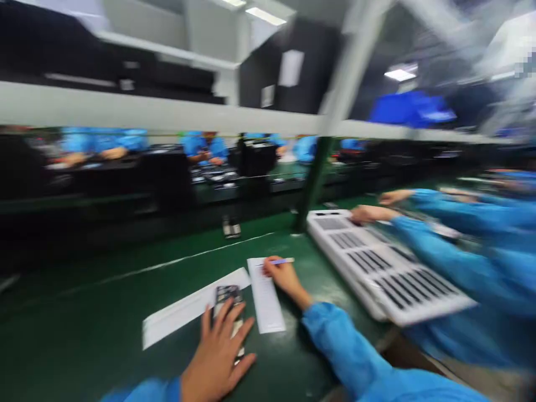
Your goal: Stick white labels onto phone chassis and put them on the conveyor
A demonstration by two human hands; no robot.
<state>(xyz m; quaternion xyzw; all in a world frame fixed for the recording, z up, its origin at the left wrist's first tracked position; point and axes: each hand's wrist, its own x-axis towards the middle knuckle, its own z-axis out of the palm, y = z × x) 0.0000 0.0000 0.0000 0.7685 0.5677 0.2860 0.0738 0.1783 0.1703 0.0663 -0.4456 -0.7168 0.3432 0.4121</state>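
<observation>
My left hand (218, 352) lies flat with fingers spread over a small dark device (228, 296) resting on a long white paper strip (184, 312) on the green bench. My right hand (282, 276), in a blue sleeve, is closed around a light blue pen (281, 261) whose tip is on a narrow white form (264, 298). The whole picture is smeared by motion.
A white tray (377, 268) with dark slotted rows sits to the right, and a co-worker in blue sleeves (452, 245) rests a hand on its far end. A green post (312, 184) and a white shelf rail (167, 114) stand behind. More workers in blue sit across the line.
</observation>
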